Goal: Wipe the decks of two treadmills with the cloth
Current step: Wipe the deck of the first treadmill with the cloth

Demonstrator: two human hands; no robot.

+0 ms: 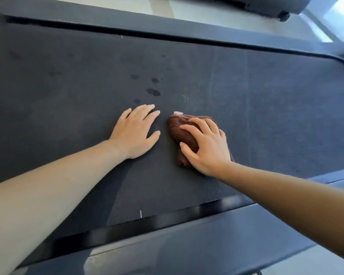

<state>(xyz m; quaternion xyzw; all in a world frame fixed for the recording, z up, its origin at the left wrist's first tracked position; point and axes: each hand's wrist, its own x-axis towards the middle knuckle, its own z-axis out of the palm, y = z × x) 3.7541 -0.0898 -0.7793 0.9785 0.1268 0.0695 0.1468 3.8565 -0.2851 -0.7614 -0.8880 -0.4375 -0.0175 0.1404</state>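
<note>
- The right hand (206, 144) presses down on a bunched brown cloth (184, 133), fingers spread and curled over it, thumb hooked against its near edge.
- The cloth lies on the dark belt of the treadmill deck (68, 80), about midway across its width; a small pale tag (178, 112) sticks out at its far end.
- The left hand (136, 131) rests flat on the belt just beside the cloth, palm down, fingers loose and slightly apart, gripping nothing; a narrow strip of bare belt separates it from the cloth.
- Beyond the left fingertips sits a scatter of darker damp-looking spots (153, 91), and a faint pale scuff (186, 98) lies just past the cloth.
- Both bare forearms reach in from the near side, crossing the near side rail (187, 235) of the deck.
- A far side rail (127, 20) runs along the belt's other edge.
- Past it, across a strip of pale floor, part of a second machine (266, 4) with a small wheel (284, 16) shows at the top of the view.
</note>
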